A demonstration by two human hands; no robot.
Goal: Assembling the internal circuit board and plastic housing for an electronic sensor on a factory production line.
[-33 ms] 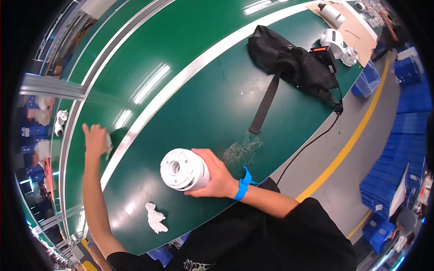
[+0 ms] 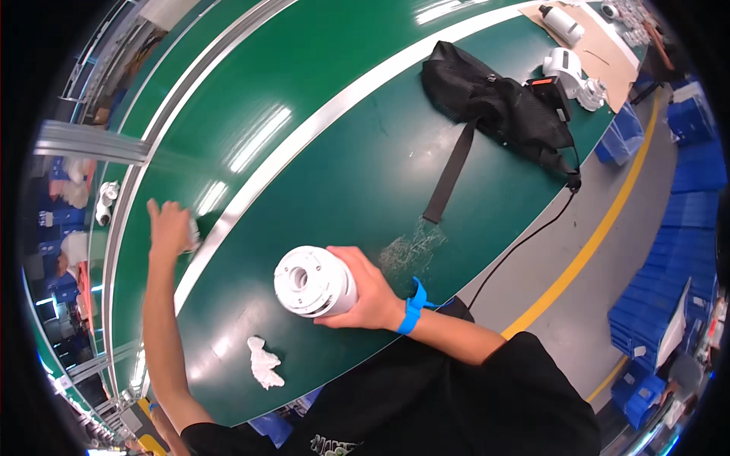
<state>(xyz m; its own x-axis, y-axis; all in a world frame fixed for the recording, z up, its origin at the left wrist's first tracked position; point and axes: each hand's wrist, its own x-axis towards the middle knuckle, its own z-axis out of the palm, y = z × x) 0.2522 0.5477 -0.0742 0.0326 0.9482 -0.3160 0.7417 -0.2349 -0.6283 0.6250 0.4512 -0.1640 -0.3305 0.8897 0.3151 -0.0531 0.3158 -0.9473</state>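
My right hand point(image 2: 368, 295) is closed around a white cylindrical housing point(image 2: 310, 281) that looks like a camera body. Its round end, with a central hole and small screws, faces up. My left hand point(image 2: 170, 229) reaches out over the bright green belt point(image 2: 251, 99), with one finger sticking out. A small white thing point(image 2: 194, 235) shows at the side of this hand, seemingly gripped; most of it is hidden, and its kind is unclear. On the dark green table point(image 2: 334, 182), a crumpled white cloth or tissue point(image 2: 264, 363) lies below the housing.
A black mesh bag point(image 2: 494, 102) with a strap lies on the table. Clear tangled strands point(image 2: 411, 247) lie near the strap. White cameras point(image 2: 563, 68) and a white bottle point(image 2: 561, 24) stand far right by cardboard. A cable point(image 2: 517, 247) hangs past the edge. Blue bins point(image 2: 661, 258) line the right.
The whole view has shifted slightly. Both hands keep nearly the same places, and the right one still holds the white housing.
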